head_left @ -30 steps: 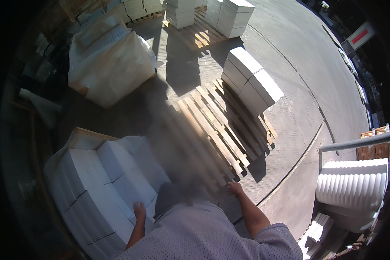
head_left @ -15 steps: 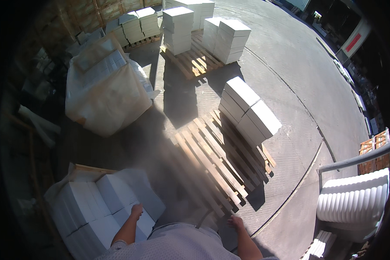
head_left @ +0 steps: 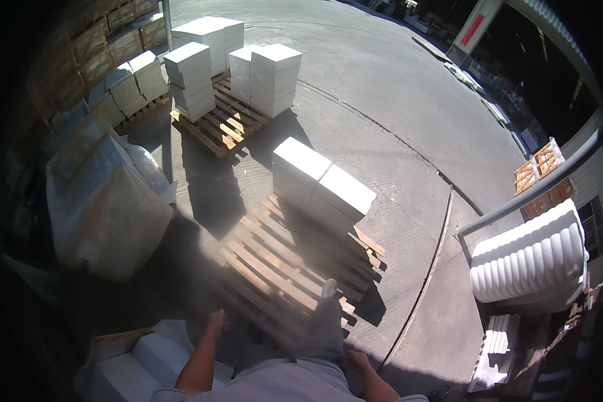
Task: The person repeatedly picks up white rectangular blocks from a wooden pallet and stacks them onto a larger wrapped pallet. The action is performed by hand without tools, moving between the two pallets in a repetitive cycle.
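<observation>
My left hand (head_left: 216, 323) hangs in the air between a stack of large white blocks (head_left: 141, 355) at the lower left and a wooden pallet (head_left: 268, 275). Nothing is in it, and its fingers look loosely apart. Low beside my right thigh is my right hand (head_left: 357, 362); its fingers are too small and dark to read. My leg reaches forward, and the shoe (head_left: 329, 289) is over the pallet's near slats. On the far side of this pallet, two stacks of white blocks (head_left: 321, 175) stand side by side in sunlight.
Another pallet (head_left: 211, 137) with tall white stacks (head_left: 273, 77) lies farther off. A plastic-wrapped load (head_left: 107, 208) stands at left. Wooden crates (head_left: 107, 40) line the back left. At right are a grey pipe rail (head_left: 516, 201), a white ribbed roll (head_left: 526, 258) and white strips (head_left: 496, 348).
My view has turned right and my body has come closer to the near pallet. One foot now reaches over its slats. My left hand has moved away from the lower-left white blocks.
</observation>
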A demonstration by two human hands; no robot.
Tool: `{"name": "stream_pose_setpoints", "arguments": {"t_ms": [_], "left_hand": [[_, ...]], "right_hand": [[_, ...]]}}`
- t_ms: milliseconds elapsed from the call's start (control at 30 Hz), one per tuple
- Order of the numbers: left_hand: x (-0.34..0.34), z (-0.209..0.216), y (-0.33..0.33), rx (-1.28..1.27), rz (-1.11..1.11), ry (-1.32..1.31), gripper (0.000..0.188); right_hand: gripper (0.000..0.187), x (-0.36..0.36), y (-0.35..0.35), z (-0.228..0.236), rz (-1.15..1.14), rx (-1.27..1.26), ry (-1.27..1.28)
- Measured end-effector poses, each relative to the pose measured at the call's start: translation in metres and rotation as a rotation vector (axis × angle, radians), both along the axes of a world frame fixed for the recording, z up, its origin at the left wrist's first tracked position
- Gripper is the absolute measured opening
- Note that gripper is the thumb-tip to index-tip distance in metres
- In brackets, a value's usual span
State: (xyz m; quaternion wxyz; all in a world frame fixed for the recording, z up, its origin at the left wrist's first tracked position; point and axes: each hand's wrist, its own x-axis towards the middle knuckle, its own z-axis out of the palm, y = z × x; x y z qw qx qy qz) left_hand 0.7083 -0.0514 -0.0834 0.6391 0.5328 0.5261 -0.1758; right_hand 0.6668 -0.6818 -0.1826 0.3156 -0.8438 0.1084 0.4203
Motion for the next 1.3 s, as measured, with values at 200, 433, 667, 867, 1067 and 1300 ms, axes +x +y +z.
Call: {"name": "stream_pose_setpoints", "arguments": {"t_ms": [200,433,667,867,1067,1300], "left_hand": [[0.094,-0.028,-0.063,-0.1,0.012,-0.059,0.036],[0.271,-0.102,-0.177,-0.187,-0.127,0.039,0.047],[0.508,-0.177,-0.286,-0.347,0.096,-0.114,0.06],[0.657,-0.209,-0.338,-0.403,0.335,-0.042,0.07],[0.72,-0.235,-0.371,-0.558,0.603,-0.184,0.072],[0.722,-0.236,-0.373,-0.658,0.773,-0.35,0.069]], "right_hand": [[0.023,0.1,-0.021,0.016,0.862,-0.37,-0.108],[0.032,0.428,-0.021,0.015,-0.31,0.034,-0.368],[0.044,0.748,0.073,0.023,-0.174,0.0,-0.727],[0.058,0.895,0.132,-0.028,0.148,-0.117,-0.86],[0.083,0.933,0.15,-0.06,0.266,-0.256,-0.399],[0.086,0.916,0.14,-0.059,0.151,-0.249,-0.432]]}}
